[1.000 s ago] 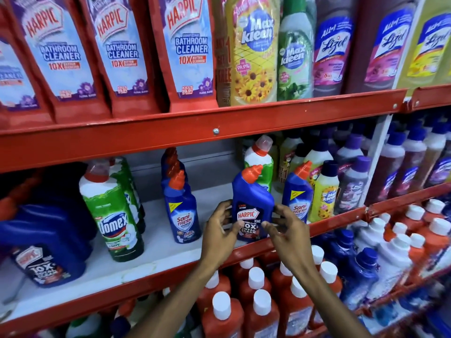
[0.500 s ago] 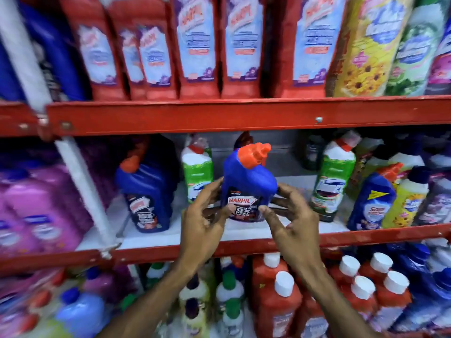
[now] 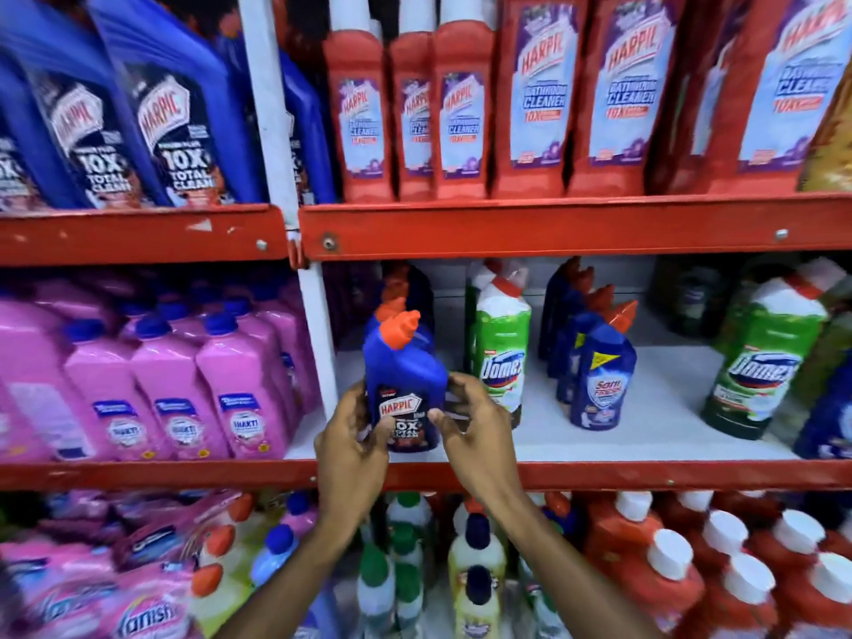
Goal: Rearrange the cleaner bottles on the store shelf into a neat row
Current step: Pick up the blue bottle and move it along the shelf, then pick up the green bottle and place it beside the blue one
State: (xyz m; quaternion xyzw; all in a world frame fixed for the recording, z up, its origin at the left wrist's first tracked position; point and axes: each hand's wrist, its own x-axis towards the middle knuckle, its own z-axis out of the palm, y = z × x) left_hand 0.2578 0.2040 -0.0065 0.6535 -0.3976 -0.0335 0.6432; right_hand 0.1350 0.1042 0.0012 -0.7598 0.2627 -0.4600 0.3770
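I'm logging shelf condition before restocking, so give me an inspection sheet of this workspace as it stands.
Surface: white middle shelf with a red front rail; bare gaps between the bottle groups.
Job's things: blue Harpic bottle with an orange cap, at the shelf's left end, more orange-capped bottles behind it; green Domex bottle to its right, then a Sani Fresh bottle, then another Domex.
Clutter: nothing seen.
Hands: left hand and right hand grip the Harpic bottle from both sides.
Cables: nothing seen.
Surroundings: pink bottles in the left bay, red Harpic bathroom cleaners above, white-capped red bottles below.
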